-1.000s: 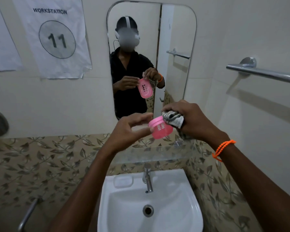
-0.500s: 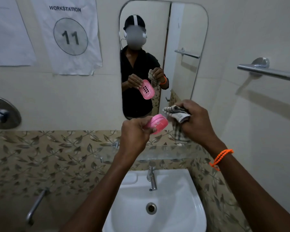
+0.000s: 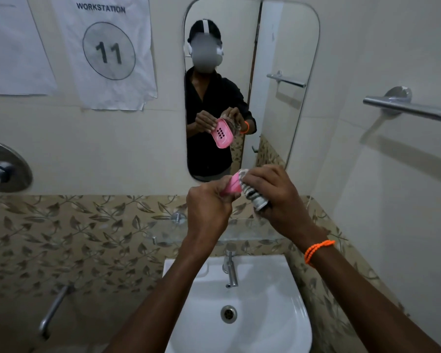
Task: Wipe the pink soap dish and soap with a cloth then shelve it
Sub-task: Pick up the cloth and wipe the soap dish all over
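My left hand (image 3: 209, 207) grips the pink soap dish (image 3: 231, 186) by its near end, tilted on edge so only its side shows between my hands. My right hand (image 3: 273, 197) holds a grey-and-white striped cloth (image 3: 253, 196) pressed against the dish's right side. The mirror (image 3: 278, 59) shows the dish's slotted underside facing it. A glass shelf (image 3: 242, 231) runs along the wall just below my hands. No soap is visible.
A white sink (image 3: 273, 301) with a chrome tap (image 3: 231, 272) sits below the shelf. A towel bar (image 3: 407, 108) juts from the right wall. A shower valve (image 3: 3, 169) and a grab handle (image 3: 52, 312) are at the left. Paper signs hang upper left.
My hands have come together: the cloth, held apart from the dish before, now presses on it. The dish has turned more on edge. The view has shifted left and down.
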